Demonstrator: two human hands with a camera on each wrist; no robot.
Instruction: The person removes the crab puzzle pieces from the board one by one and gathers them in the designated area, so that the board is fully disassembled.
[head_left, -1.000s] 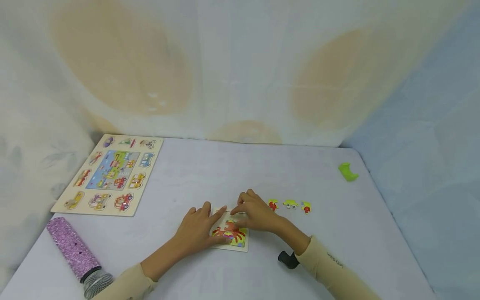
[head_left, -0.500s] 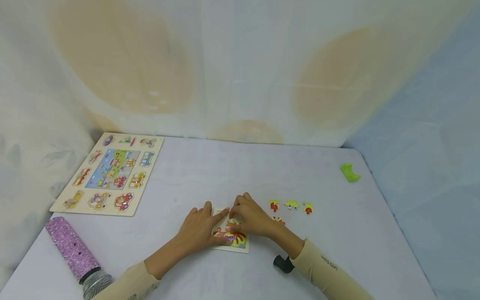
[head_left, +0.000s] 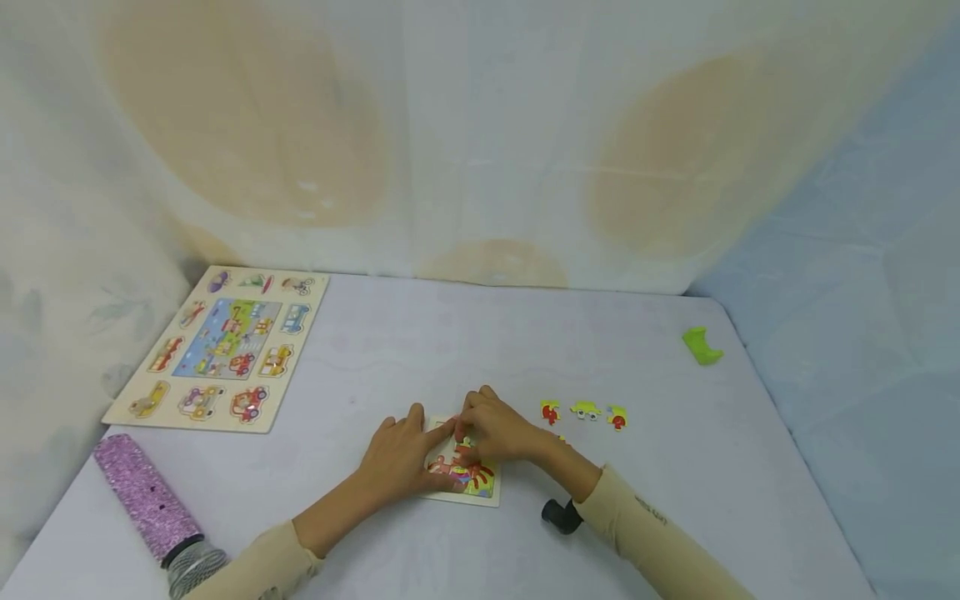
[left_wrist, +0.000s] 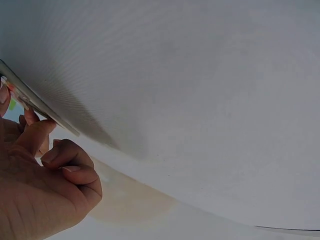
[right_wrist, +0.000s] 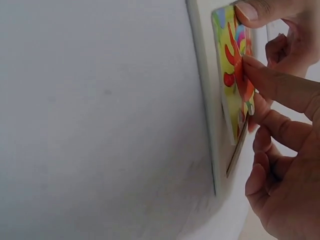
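A small crab jigsaw board (head_left: 480, 500) lies at the table's middle, its lower part filled with red and yellow pieces. My left hand (head_left: 399, 458) lies across its left side, thumb and index finger stretched over it. The left thumb (right_wrist: 247, 11) presses on the pieces, while the other left fingers curl in the left wrist view. My right hand (head_left: 497, 429) pinches an orange-red puzzle piece (right_wrist: 244, 82) between thumb and index finger, over the upper half of the board. In the right wrist view this piece stands tilted above the yellow pieces. The hands partly hide the board.
Loose pieces lie right of the board: a red one (head_left: 550, 411), one with eyes (head_left: 585, 410) and another red one (head_left: 617, 417). A vehicle puzzle board (head_left: 187, 408), glittery microphone (head_left: 146, 500), green curved piece (head_left: 701, 346) and black object (head_left: 561, 517) surround the work.
My right hand has shifted slightly left over the board, and its sleeve and the black object beside it have moved left too. The left hand stays nearly in place.
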